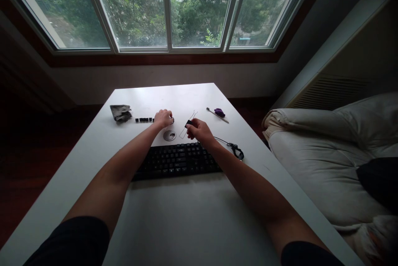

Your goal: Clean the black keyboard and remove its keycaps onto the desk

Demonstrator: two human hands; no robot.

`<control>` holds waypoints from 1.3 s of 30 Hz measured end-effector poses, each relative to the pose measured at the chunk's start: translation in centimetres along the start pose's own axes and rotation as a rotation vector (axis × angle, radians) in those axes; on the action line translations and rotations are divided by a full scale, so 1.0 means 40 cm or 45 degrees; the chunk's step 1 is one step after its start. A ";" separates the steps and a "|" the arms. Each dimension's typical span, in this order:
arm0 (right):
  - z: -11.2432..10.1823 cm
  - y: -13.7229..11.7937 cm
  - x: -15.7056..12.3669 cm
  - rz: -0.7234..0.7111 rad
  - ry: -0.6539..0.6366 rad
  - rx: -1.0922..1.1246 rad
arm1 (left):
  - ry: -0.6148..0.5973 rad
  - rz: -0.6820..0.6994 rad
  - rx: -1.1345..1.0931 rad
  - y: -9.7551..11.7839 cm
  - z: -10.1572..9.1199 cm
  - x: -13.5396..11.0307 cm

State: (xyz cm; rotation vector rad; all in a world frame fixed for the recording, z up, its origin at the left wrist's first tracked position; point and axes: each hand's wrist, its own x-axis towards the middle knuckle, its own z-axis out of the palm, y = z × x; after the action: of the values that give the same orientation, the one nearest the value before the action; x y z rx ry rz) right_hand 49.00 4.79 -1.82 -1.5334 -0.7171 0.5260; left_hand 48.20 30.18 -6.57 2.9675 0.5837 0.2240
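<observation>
My left hand (162,117) rests closed on the white table (174,216), at the right end of a short row of loose black keycaps (144,119). My right hand (199,130) is closed round a wire keycap puller (188,124), its black handle in my fingers and its wire loop pointing away. Both hands hover just beyond a black keyboard (178,160) that lies across the table in front of me. What the left fingers pinch is too small to make out.
A grey crumpled cloth (120,112) lies at the far left. A round grey cable port (169,135) sits between my hands. A small brush with a purple head (218,113) lies far right. The keyboard's black cable (234,148) coils right. A white sofa (326,154) stands beside the table.
</observation>
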 end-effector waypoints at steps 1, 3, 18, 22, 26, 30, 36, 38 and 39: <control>0.000 -0.001 -0.001 0.003 -0.001 -0.003 | 0.003 0.008 0.005 0.000 0.000 -0.001; 0.001 -0.004 -0.002 0.009 -0.001 -0.008 | 0.009 0.023 0.012 0.000 -0.001 -0.002; 0.006 -0.006 -0.001 0.011 0.002 0.012 | 0.049 0.028 -0.092 -0.001 0.006 -0.009; 0.005 -0.003 0.000 0.009 -0.004 0.024 | -0.031 -0.063 -0.173 -0.015 0.014 0.009; 0.006 -0.004 -0.001 0.017 -0.010 0.030 | -0.043 -0.063 -0.194 -0.023 0.020 0.018; 0.005 -0.008 -0.003 0.021 -0.013 0.038 | -0.036 -0.054 -0.185 -0.021 0.021 0.016; 0.004 -0.010 -0.004 0.027 -0.006 0.046 | -0.046 -0.034 -0.197 -0.022 0.019 0.018; 0.004 -0.010 -0.004 0.026 -0.008 0.047 | -0.056 -0.038 -0.211 -0.023 0.018 0.018; 0.004 -0.011 -0.004 0.027 -0.008 0.046 | -0.059 -0.038 -0.216 -0.023 0.018 0.018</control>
State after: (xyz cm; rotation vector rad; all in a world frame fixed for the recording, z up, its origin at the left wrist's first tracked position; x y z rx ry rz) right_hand 48.71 4.78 -1.44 -1.5076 -0.6933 0.5572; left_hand 48.65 31.25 -7.31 2.7907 0.5725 0.1912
